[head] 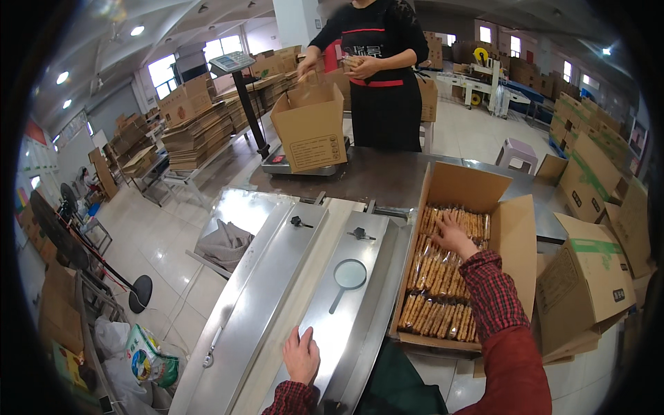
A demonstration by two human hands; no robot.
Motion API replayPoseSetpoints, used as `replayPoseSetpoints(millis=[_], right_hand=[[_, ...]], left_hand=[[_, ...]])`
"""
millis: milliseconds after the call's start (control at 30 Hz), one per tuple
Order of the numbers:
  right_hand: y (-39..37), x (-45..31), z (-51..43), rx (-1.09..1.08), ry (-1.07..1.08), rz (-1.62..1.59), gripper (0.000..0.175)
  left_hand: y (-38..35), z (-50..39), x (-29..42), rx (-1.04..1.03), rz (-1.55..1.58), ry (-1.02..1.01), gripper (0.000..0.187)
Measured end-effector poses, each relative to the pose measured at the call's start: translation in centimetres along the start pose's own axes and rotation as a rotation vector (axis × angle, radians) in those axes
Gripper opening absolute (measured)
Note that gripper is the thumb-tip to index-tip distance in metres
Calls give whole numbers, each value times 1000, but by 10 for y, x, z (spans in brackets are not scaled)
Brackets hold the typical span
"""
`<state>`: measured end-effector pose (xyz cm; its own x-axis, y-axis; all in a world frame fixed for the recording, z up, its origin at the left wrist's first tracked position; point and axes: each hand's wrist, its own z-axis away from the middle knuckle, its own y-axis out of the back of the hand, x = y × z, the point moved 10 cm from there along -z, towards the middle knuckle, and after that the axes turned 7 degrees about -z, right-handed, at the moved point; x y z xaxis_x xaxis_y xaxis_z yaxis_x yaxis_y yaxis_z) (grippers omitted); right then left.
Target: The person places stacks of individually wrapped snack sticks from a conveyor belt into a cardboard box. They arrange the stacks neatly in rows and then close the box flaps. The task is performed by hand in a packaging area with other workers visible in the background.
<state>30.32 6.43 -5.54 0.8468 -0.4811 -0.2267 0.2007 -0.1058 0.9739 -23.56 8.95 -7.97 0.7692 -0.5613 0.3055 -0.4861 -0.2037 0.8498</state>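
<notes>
My left hand (302, 357) lies with its fingers a little apart at the near end of a stainless-steel conveyor, by the pale belt strip (290, 290), and holds nothing. My right hand (454, 234) reaches into an open cardboard carton (514, 244). Its spread fingers are over the packs of brown stick snacks (441, 272), which stand in clear wrappers in several rows. Whether the fingertips touch a pack is hard to tell. On the steel panel (332, 306) between my hands lies a round-headed, handled thing shaped like a magnifying glass (349, 274).
Across the table (384, 171), a person (386, 67) holds a wrapped pack over another open carton (311, 132) on a platform scale (298, 167). Black knobs (361, 234) rise from the conveyor. A patterned cloth (225, 246) lies left; cartons (586, 275) stand right.
</notes>
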Motion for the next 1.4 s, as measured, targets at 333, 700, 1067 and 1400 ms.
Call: replayPoseSetpoints(millis=[333,700,1067,1400], right_hand=[[-12,-2,-20,-89,-77,21,83],[-15,-8,-24,-11,17,88,81],[109,-46,-2,543,62,-1393,24],[43,-395,189,-278,1146,-575,60]], left_hand=[[2,0,1,-15,18,10,32],[3,-2,2,4,4,2,31],[-3,1,-2,13,36,4,32],[-5,1,-5,48,-16,3,30]])
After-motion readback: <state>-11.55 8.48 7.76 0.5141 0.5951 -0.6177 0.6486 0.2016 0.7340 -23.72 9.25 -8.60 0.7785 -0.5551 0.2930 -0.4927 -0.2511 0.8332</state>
